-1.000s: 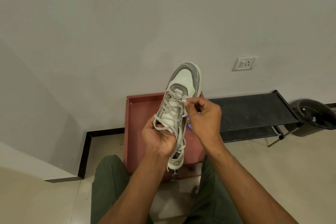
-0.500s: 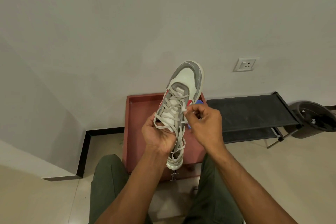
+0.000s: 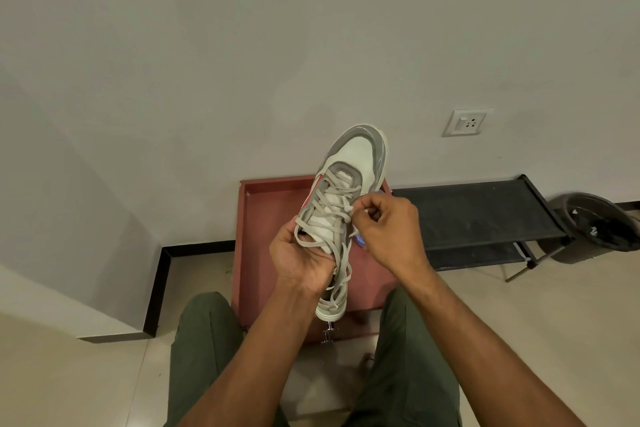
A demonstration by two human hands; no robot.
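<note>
Right hand point(image 3: 391, 232) has dipped, fingers point(image 3: 364, 216) pinching lace point(image 3: 333, 204); left hand point(image 3: 301, 260) grips shoe point(image 3: 360, 152)

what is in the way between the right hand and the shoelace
Nothing visible: the right hand pinches the shoelace directly, while the left hand grips the sneaker from the opposite side.

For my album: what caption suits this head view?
Left hand holds a grey-white shoe over a red tray while the right hand pinches its lace.
</note>
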